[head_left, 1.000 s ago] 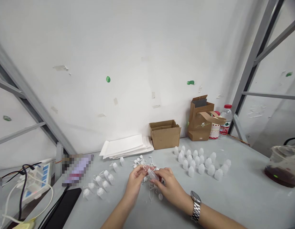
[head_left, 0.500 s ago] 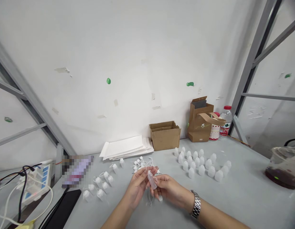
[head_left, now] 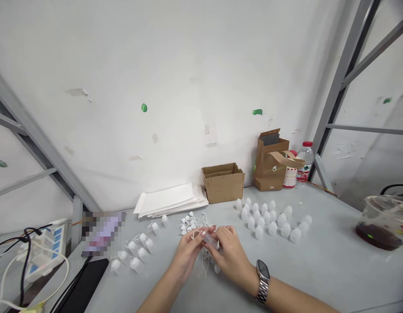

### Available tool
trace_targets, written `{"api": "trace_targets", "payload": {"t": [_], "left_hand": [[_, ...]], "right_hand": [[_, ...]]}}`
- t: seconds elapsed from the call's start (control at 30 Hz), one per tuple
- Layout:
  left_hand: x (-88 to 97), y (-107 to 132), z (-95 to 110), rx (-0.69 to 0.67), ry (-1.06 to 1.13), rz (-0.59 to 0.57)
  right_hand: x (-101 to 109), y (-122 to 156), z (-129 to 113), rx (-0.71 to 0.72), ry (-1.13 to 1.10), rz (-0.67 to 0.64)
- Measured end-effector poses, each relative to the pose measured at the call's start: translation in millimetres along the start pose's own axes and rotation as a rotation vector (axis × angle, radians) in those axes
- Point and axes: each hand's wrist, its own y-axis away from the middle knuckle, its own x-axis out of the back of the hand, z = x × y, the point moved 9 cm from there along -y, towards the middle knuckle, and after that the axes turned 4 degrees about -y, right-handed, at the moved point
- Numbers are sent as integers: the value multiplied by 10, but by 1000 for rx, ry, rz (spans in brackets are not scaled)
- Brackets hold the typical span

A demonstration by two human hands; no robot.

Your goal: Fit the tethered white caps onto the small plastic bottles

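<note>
- The left hand [head_left: 188, 252] and the right hand [head_left: 232, 254] are close together above the table, and their fingers are curled and closed. Both hands grip one small translucent plastic bottle [head_left: 209, 240], and the fingers hide a part of it.
- The bottle lies almost flat between the fingertips, over the grey table [head_left: 322, 269]. Its body is smooth, narrow and milky, and I cannot see its opening well.
- A thin white plastic loop [head_left: 195, 233] is by the left fingers. Thin white strips [head_left: 205, 263] hang below the hands.
- Just behind the hands is a heap of small white plastic caps with thin tethers [head_left: 191, 224].
- On the right wrist is a steel link watch [head_left: 262, 282].
- Left of the hands stand and lie white plastic bottle tips [head_left: 136, 252], with a black phone [head_left: 85, 278] nearer the table edge.
- Right of the hands, rounded white plastic bottles [head_left: 270, 221] stand in rows.
- Farther away are white paper sheets [head_left: 169, 200], a cardboard box [head_left: 223, 182], a kraft paper bag [head_left: 270, 163] and a clear plastic water bottle [head_left: 306, 163].
- At the far right is a clear plastic cup [head_left: 377, 228] with dark liquid inside.
</note>
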Motion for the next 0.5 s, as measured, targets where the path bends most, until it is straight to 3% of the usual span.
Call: {"api": "trace_targets", "payload": {"t": [0.13, 0.23, 0.37, 0.5], "left_hand": [[-24, 8, 10, 3, 5, -39], [-35, 1, 2, 1, 55, -60], [84, -24, 6, -31, 54, 35], [189, -31, 41, -65, 6, 118]], "right_hand": [[4, -28, 12, -37, -76, -29], [-60, -50, 118, -187, -347, -96], [-217, -51, 170, -310, -702, -213], [-210, -40, 254, -413, -774, -140]]}}
